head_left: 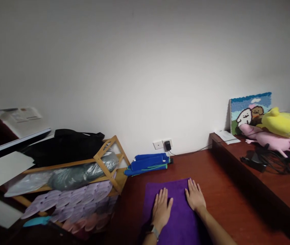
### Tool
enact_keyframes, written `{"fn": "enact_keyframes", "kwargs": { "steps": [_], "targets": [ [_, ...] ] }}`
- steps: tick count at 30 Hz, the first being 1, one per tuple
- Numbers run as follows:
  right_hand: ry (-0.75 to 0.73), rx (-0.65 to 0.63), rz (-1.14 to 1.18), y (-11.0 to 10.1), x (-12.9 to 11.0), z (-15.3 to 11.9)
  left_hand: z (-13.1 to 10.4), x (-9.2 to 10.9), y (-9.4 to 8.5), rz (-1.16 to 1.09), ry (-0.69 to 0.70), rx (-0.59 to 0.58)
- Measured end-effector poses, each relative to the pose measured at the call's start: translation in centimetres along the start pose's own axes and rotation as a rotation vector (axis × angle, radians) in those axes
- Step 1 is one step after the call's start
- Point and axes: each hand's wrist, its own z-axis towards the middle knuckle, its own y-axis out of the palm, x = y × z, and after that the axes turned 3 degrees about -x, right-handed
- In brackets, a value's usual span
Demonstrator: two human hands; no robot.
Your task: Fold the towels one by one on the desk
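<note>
- Cloth (179,207), purple, lies flat on the reddish-brown desk (226,207); its visible length runs from the person toward the wall (134,85), far edge facing that wall, near end cut off from view.
- Left hand (162,208) rests palm down on it, fingers straight, thumb spread.
- Right hand (195,195) lies likewise at its far right corner, thumb out.
- Folded blue cloths (147,164) sit beyond, near the wall.
- Wooden rack (108,163) with slippers (78,200) stands left.
- Soft toys (272,137) lie on a raised surface (275,183) right.
</note>
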Motion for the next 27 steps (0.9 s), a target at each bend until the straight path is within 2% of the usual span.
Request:
{"fn": "enact_keyframes", "kwargs": {
  "steps": [3,5,7,8,9,11,16,18,21,27],
  "targets": [
    [-0.013,-0.012,-0.014,0.1,0.2,0.0,2.9,5.3,1.0,-0.07,0.149,-0.014],
    [-0.028,-0.023,-0.039,0.3,0.4,0.1,4.6,7.8,2.2,-0.087,0.155,-0.022],
    [-0.036,-0.025,-0.06,0.5,0.5,0.2,5.6,8.7,3.3,-0.092,0.137,-0.023],
    [-0.033,-0.023,-0.064,0.6,0.6,0.2,5.9,8.4,3.6,-0.093,0.132,-0.018],
    [-0.026,-0.019,-0.062,0.8,0.6,0.3,5.9,7.6,3.7,-0.092,0.126,-0.007],
    [-0.011,-0.007,-0.054,0.9,0.6,0.4,5.6,4.8,3.3,-0.07,0.082,0.024],
    [0.001,0.006,-0.059,1.0,0.4,0.4,3.6,-5.4,0.7,0.039,-0.192,0.064],
    [0.005,0.006,-0.071,0.9,0.4,0.3,2.9,-8.2,0.3,0.056,-0.234,0.079],
    [0.006,0.012,-0.093,1.0,0.4,0.2,2.3,-9.7,0.4,0.043,-0.223,0.117],
    [0.024,0.006,-0.153,1.4,0.2,0.4,2.1,-9.0,0.3,0.003,-0.226,0.137]
  ]
}}
